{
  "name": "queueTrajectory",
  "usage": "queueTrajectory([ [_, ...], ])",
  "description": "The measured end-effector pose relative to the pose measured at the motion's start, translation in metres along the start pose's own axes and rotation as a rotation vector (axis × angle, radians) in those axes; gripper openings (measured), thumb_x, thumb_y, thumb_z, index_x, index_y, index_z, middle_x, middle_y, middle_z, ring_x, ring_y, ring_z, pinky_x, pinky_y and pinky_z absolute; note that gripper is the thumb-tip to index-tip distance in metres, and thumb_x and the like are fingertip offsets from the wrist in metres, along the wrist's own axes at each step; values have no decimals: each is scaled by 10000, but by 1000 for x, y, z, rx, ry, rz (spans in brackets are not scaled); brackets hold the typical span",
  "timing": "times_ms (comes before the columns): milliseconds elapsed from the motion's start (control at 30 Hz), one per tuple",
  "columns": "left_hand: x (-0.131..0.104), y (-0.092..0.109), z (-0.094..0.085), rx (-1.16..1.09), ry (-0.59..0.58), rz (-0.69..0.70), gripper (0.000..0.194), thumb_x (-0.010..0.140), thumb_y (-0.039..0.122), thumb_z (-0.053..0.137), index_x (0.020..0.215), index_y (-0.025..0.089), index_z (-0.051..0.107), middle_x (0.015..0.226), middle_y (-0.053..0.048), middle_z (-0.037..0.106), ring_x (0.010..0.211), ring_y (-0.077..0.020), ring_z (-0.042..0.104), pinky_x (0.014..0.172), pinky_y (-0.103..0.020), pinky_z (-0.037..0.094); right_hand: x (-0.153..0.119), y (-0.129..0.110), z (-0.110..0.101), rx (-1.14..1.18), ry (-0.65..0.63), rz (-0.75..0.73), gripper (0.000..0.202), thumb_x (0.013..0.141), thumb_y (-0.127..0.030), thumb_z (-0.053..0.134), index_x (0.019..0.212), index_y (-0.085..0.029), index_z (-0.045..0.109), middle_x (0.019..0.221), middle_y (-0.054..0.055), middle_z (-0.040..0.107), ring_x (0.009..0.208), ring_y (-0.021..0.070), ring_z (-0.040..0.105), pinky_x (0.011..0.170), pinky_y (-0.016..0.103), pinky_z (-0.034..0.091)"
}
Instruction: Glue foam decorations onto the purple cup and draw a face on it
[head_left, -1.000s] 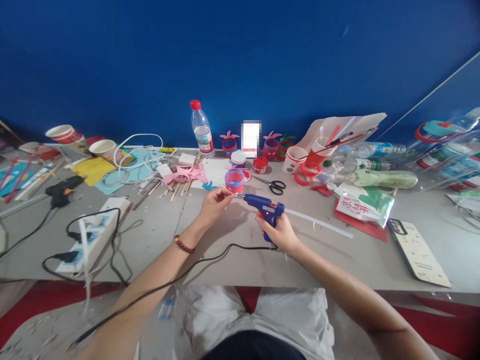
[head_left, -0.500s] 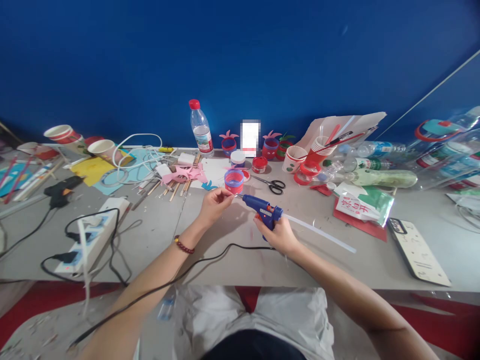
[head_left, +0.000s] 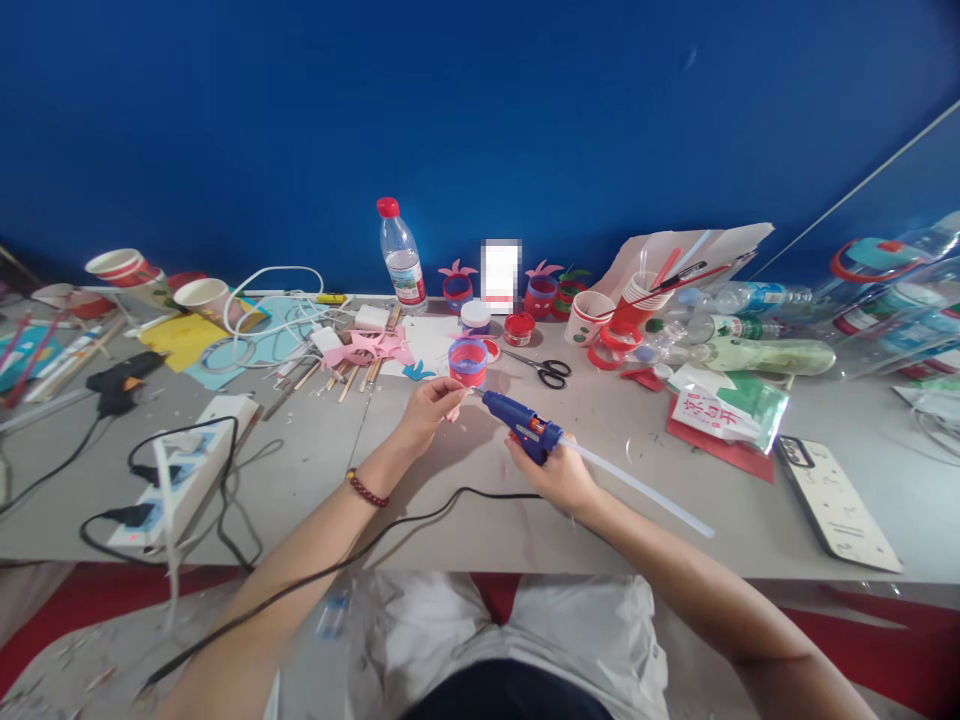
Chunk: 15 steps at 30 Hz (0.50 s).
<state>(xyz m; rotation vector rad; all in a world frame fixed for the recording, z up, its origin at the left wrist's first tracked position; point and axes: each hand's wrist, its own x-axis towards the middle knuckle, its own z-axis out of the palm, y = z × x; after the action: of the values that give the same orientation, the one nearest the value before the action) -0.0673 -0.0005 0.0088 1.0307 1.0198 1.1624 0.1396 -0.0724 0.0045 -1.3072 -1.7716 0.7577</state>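
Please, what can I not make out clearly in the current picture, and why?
In the head view:
Whether the left hand pinches something: too small.
Handle of the glue gun: mostly behind the right hand.
Whatever the white patch covers: pixelated.
Far-right bottles: cut by the edge.

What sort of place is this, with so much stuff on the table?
It looks like a craft workspace, perhaps shared: the right hand holds a glue gun, scissors lie on the table, and small pots with leaf-like tops stand towards the back.
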Motion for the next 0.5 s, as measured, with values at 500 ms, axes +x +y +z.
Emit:
queueTrajectory([
  [500, -4, 12, 7, -115, -11, -88, 335, 566, 349, 854, 650, 166, 586, 411, 99, 374, 404, -38, 320, 456, -210, 281, 1, -3, -1, -38, 46, -27, 196, 856, -339, 581, 714, -207, 556, 585, 7, 620, 486, 146, 560, 536, 256, 475],
])
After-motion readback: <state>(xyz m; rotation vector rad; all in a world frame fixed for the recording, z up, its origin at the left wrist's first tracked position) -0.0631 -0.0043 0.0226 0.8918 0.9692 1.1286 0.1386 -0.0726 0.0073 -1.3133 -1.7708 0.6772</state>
